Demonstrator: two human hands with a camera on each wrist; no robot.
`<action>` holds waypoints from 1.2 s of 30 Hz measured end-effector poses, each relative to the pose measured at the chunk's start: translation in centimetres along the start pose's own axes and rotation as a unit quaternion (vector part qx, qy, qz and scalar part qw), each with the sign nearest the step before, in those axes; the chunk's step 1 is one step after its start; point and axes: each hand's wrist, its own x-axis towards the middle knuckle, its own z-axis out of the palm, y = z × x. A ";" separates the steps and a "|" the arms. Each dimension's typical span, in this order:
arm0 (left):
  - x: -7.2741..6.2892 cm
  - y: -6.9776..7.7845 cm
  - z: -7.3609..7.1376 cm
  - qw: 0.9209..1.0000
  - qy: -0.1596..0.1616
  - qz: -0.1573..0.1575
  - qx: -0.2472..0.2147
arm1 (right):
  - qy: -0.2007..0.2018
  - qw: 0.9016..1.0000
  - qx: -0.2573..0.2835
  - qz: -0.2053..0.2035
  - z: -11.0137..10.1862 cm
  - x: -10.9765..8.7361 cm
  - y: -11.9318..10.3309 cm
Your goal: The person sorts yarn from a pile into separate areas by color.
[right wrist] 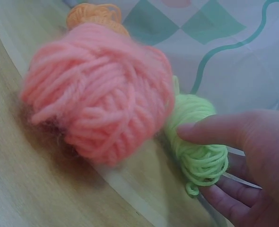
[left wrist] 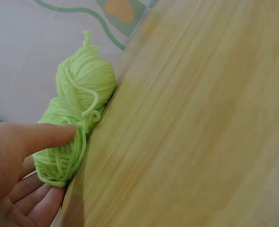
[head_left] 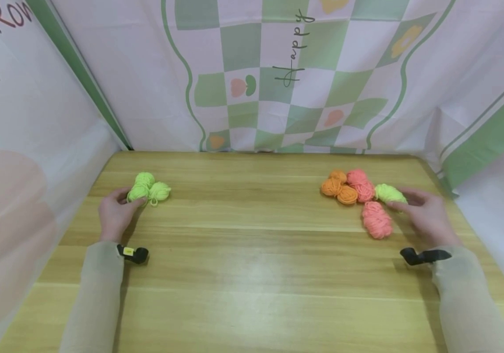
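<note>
At the left of the table, my left hand (head_left: pixel 117 211) holds one bright green yarn ball (left wrist: pixel 59 163) in a small cluster of green balls. Its thumb lies over the near ball and the fingers reach round behind and below. Another green yarn ball (left wrist: pixel 87 78) touches the held one, with a loose yarn end sticking up. On the right side, my right hand (head_left: pixel 428 215) pinches a single green yarn ball (right wrist: pixel 196 142) between thumb and fingers. Close beside that ball are two pink yarn balls, one farther back (head_left: pixel 360 185) and one nearer (head_left: pixel 377 220).
Three orange yarn balls (head_left: pixel 339 188) sit left of the pink ones. The wooden table (head_left: pixel 243 255) ends at a hanging cloth (head_left: pixel 269 98) with green checks at the back, and more cloth hangs at both sides.
</note>
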 end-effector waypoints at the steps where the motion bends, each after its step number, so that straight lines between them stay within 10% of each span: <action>1: 0.0 0.0 0.0 1.000 0.000 0.000 -0.001 | 0.000 1.000 -0.001 0.002 0.0 0.0 0.0; 36: 0.0 0.0 0.1 1.000 0.004 0.006 0.002 | 0.060 0.997 0.028 -0.034 -1.4 -0.9 -3.9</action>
